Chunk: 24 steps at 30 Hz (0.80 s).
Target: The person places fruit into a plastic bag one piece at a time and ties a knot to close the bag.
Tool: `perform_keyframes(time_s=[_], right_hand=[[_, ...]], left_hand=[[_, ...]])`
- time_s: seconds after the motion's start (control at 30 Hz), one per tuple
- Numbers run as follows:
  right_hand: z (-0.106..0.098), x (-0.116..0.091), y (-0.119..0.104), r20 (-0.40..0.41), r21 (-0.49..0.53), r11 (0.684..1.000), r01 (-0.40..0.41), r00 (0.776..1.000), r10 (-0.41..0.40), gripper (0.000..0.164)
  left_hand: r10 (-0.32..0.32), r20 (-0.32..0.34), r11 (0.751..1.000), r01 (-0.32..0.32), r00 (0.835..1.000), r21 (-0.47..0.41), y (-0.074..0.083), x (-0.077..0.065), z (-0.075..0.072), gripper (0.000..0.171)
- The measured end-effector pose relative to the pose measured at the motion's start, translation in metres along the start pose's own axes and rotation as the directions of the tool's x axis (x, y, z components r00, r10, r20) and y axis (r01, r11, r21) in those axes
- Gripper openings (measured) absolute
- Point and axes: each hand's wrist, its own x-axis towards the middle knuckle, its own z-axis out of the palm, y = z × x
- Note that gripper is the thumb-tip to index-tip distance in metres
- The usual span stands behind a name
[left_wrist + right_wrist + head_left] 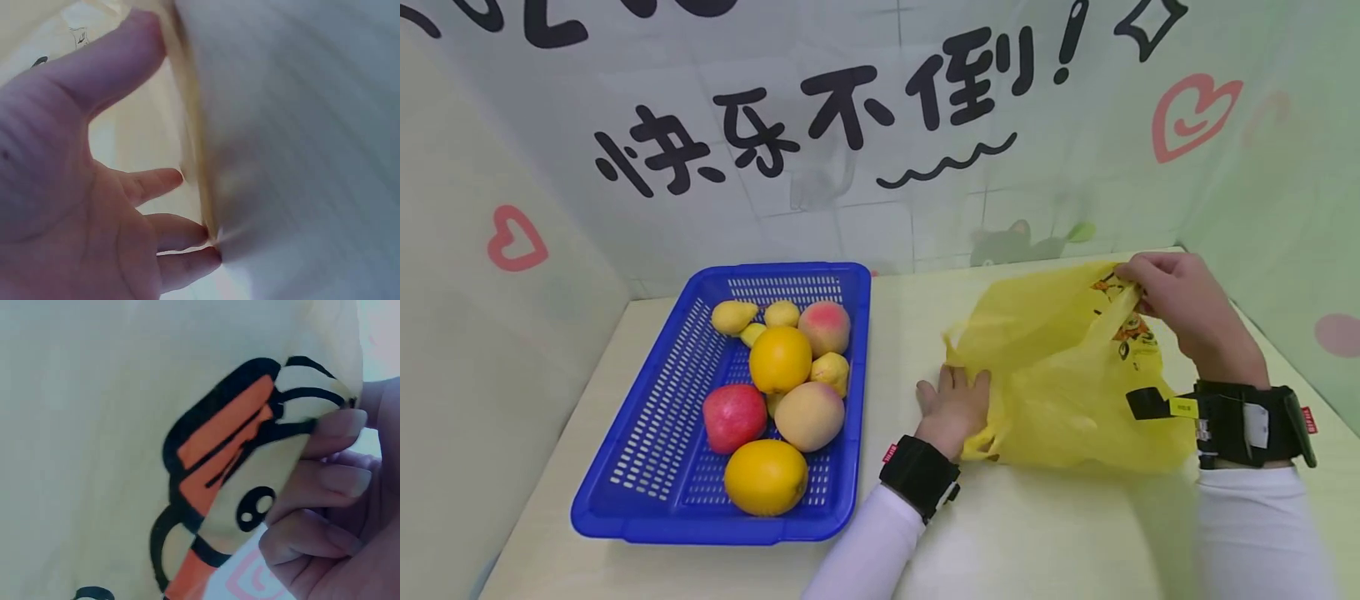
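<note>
A yellow plastic bag [1037, 375] with a printed cartoon is spread over the right half of the table. My right hand [1180, 300] pinches its upper right edge and holds it raised; in the right wrist view, curled fingers [337, 481] grip the film beside the orange-and-black print. Low on the bag's left side, my left hand [957, 408] touches the plastic, fingers pointing away from me. The left wrist view shows that hand [94, 187] with fingers spread and thumb extended, fingertips against a fold of the bag [194, 137].
Left of the bag stands a blue plastic basket [647, 533] of fruit: a red apple-like fruit [735, 418], peaches [809, 416], orange-yellow fruits [766, 477] and small yellow fruits [733, 317]. A printed wall covering [865, 233] rises behind the table [1037, 533].
</note>
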Motion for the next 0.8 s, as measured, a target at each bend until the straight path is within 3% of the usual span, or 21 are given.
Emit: perform_keyframes(time_s=[0.03, 0.07, 0.13, 0.2, 0.37, 0.5, 0.67, 0.8], right_hand=[[-0.002, 0.000, 0.000, -0.029, 0.065, 0.998, 0.006, 1.000, -0.004, 0.032], [-0.005, 0.000, 0.000, -0.047, 0.119, 0.993, 0.014, 0.999, -0.008, 0.031], [-0.008, 0.000, 0.000, -0.070, 0.207, 0.978, 0.033, 0.997, -0.019, 0.030], [-0.008, 0.001, 0.000, -0.073, 0.237, 0.971, 0.045, 0.997, -0.028, 0.029], [0.000, 0.003, -0.001, -0.025, 0.051, 0.998, 0.044, 0.999, -0.043, 0.031], [0.006, 0.004, -0.004, 0.031, -0.095, 0.995, 0.033, 0.999, -0.030, 0.038], [0.012, 0.005, -0.004, 0.043, -0.210, 0.978, 0.015, 0.999, -0.006, 0.045], [0.015, 0.007, -0.002, 0.065, -0.237, 0.972, -0.002, 0.998, 0.018, 0.046]], left_hand=[[0.043, -0.029, 0.988, -0.038, 0.999, 0.149, 0.000, 0.002, 0.000, 0.065], [0.034, -0.015, 0.979, -0.030, 0.999, 0.200, 0.001, 0.004, 0.000, 0.073], [0.011, 0.006, 0.977, -0.012, 1.000, 0.215, 0.002, 0.007, 0.000, 0.086], [-0.020, 0.031, 0.974, 0.013, 0.999, 0.227, 0.004, 0.009, 0.001, 0.085], [-0.016, 0.041, 0.970, 0.005, 0.999, 0.243, 0.006, 0.008, 0.002, 0.082], [0.023, -0.009, 0.972, -0.020, 1.000, 0.236, 0.007, 0.003, 0.003, 0.087], [0.075, -0.046, 0.960, -0.060, 0.996, 0.272, 0.008, -0.005, 0.000, 0.081], [0.124, -0.089, 0.963, -0.099, 0.988, 0.250, 0.007, -0.015, -0.004, 0.071]])
